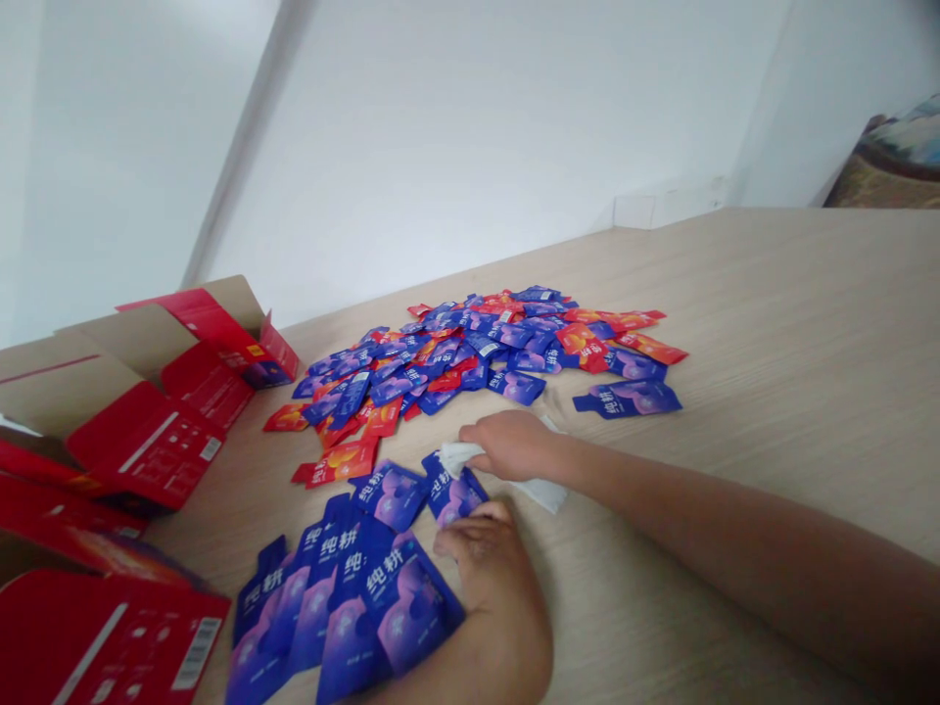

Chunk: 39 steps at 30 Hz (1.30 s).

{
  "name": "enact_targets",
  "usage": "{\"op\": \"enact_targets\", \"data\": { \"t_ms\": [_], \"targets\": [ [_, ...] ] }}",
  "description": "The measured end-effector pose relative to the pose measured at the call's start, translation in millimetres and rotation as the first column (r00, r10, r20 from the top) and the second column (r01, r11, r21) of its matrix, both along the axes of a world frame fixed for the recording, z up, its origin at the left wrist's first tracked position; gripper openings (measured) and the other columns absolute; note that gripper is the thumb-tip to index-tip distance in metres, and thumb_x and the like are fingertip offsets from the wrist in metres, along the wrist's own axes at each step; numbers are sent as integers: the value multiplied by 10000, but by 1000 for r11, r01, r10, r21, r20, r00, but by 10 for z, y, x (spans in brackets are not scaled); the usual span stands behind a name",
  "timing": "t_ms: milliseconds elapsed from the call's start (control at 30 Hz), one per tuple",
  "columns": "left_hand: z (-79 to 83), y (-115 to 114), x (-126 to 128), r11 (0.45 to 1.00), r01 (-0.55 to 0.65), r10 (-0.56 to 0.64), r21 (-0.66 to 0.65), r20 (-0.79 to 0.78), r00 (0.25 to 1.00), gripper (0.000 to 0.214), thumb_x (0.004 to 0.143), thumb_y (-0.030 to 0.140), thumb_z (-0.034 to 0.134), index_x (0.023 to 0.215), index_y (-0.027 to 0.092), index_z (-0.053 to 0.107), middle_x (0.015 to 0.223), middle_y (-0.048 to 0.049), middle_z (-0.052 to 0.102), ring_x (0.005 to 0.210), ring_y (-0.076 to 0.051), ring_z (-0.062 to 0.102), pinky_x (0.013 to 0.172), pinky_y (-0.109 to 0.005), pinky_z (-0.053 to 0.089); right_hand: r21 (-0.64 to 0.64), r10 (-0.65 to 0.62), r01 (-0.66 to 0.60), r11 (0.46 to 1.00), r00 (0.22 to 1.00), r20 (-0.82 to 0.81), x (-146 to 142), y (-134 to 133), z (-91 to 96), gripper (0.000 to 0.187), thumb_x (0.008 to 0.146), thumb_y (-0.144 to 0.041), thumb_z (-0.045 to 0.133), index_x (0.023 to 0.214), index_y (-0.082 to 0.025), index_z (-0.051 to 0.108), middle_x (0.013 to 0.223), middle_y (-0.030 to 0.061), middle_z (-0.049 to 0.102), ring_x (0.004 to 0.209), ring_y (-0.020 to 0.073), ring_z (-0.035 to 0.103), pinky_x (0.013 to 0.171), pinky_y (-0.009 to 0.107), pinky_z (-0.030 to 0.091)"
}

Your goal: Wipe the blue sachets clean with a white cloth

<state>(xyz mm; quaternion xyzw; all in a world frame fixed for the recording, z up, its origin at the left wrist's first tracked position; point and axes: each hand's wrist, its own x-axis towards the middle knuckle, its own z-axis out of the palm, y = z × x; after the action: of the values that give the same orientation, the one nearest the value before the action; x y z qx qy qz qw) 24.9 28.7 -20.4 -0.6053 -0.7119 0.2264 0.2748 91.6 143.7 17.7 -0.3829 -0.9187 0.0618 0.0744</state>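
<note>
A big heap of blue and red sachets lies on the wooden table. Nearer to me, several blue sachets lie overlapped in a row. My left hand rests at the right end of that row, its curled fingers pinching the lower edge of one blue sachet. Just behind it, my right hand is closed on a white tissue, which lies over that sachet's upper part. A single blue sachet lies apart to the right.
Opened red cardboard boxes with flaps up stand at the left, and another red box sits at the near left corner. A white wall runs behind the table. Bare wood stretches to the right.
</note>
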Motion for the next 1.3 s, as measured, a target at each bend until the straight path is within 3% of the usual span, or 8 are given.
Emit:
{"op": "enact_targets", "data": {
  "t_ms": [233,467,700,800,933,1067,1167,1300],
  "targets": [
    [28,7,14,1000,-21,21,-7,-3,1000,400,763,-17,328,1000,72,637,820,-176,679,716,-257,626,676,-385,399,-60,193,-195,979,981,-24,-118,-162,-22,361,804,-486,476,1065,-255,567,931,66,674,829,236,616,605,288,398],
    [2,-3,9,1000,10,-10,3,10,1000,353,760,-27,307,921,73,605,754,-194,680,674,-288,639,636,-372,372,13,28,-28,1000,1000,4,-7,-17,-34,348,801,-445,482,1075,-246,561,922,82,673,835,258,616,602,305,397],
    [18,12,8,1000,-21,20,14,70,997,355,764,-12,324,906,77,637,796,-176,684,690,-251,620,655,-364,381,-29,189,-191,981,981,-41,-111,-166,-17,374,812,-495,450,1084,-262,559,929,63,668,827,231,608,606,289,390],
    [19,12,14,1000,-18,18,1,18,1000,357,764,-8,334,949,79,627,804,-169,689,700,-258,633,656,-373,408,-84,137,-135,987,990,18,-94,-106,-61,395,802,-501,466,1100,-259,559,948,76,669,840,239,608,622,296,395],
    [9,-7,4,1000,17,-16,24,-37,999,359,770,-7,323,918,112,628,736,-138,694,664,-250,640,626,-364,427,-27,48,-48,998,999,10,-15,-26,8,361,812,-440,476,1103,-243,557,972,84,664,881,246,602,664,311,401],
    [9,2,3,1000,12,-13,13,6,1000,374,772,-3,331,937,114,646,742,-135,695,661,-248,632,638,-389,440,35,143,-140,989,986,-84,-49,-124,93,345,833,-433,449,1107,-246,545,991,70,655,891,233,599,673,305,399],
    [-1,21,13,999,-28,29,-25,40,999,379,770,5,346,954,107,660,806,-156,697,704,-261,631,655,-407,445,-31,201,-202,979,979,-44,-97,-170,56,353,826,-461,456,1092,-252,559,967,65,663,863,229,607,643,294,397],
    [4,8,22,1000,-17,17,-8,-5,1000,370,766,4,349,978,115,632,813,-153,697,711,-263,636,653,-389,438,-66,126,-125,990,992,11,-52,-73,-1,369,809,-465,485,1093,-244,567,944,76,670,856,235,607,646,296,396]
  ]
}}
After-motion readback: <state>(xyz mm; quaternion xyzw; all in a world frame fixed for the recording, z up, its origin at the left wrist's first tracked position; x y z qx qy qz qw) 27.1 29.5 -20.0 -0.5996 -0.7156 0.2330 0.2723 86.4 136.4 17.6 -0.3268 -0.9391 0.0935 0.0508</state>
